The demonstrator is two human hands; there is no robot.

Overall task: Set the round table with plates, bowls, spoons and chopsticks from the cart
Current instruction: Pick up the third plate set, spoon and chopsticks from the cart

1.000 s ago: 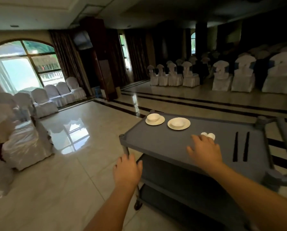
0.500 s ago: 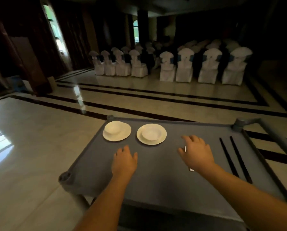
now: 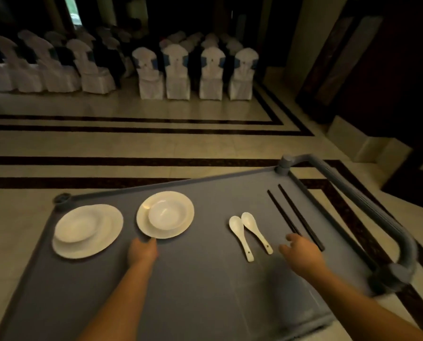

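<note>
Since a moment ago the left hand (image 3: pixel 142 252) has slid forward to the near rim of the right plate (image 3: pixel 165 214), fingertips touching it, not yet closed on it. The right hand (image 3: pixel 301 254) has left the 2 spoons (image 3: pixel 251 233) uncovered and hovers, fingers loosely spread, by the chopsticks (image 3: pixel 294 216), likely to gather them. Everything sits on the cart (image 3: pixel 205 286).

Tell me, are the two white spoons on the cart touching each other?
Touching, it seems: in the head view the left spoon and right spoon meet at their bowls, then their handles spread apart.
</note>
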